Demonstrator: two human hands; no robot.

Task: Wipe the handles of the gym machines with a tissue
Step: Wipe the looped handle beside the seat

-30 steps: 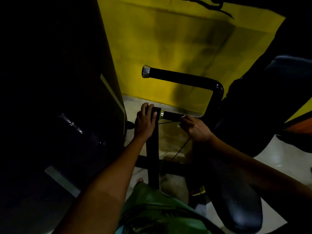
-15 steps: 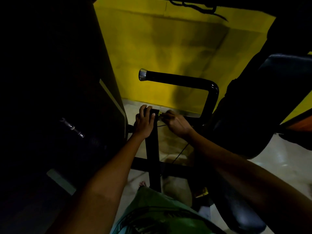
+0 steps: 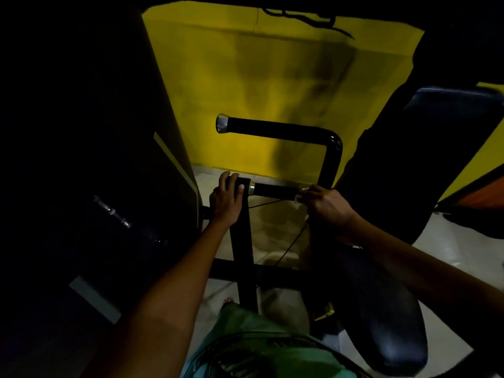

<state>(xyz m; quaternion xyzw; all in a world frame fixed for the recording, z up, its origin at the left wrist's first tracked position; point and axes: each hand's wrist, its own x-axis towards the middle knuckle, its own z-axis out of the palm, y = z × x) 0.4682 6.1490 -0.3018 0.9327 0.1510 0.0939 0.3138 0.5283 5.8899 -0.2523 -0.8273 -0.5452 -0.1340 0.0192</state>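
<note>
Head view, dim light. The landmark is the black upright post [image 3: 241, 241] of the gym machine, rising from a cross bar near the floor toward the camera.

From the top of that post the lower handle [image 3: 272, 190] runs out to the right, its long axis nearly level across the frame and dipping slightly at the right end. A silver collar marks its left end, right beside the post top.

The left hand [image 3: 227, 200] rests on the top of the post, fingers draped over the black end cap and curled loosely about it, gripping the post.

The right hand [image 3: 326, 207] is at the right end of the lower handle, away from the post. Its fingers are curled round the handle with a pale tissue [image 3: 300, 196] pinched against the grip; only a small edge of the tissue shows by the fingertips.

Above and behind the post, a second handle [image 3: 272, 129] also lies close to level. Its silver-capped free end points left, and its right end bends down in a curve toward the lower handle.

A yellow wall [image 3: 272, 77] stands behind both handles. Right of the post a dark padded seat [image 3: 381, 309] stretches toward the camera. Below the post, green clothing [image 3: 259, 345] fills the bottom edge. A thin cable [image 3: 290, 246] hangs just right of the post.
</note>
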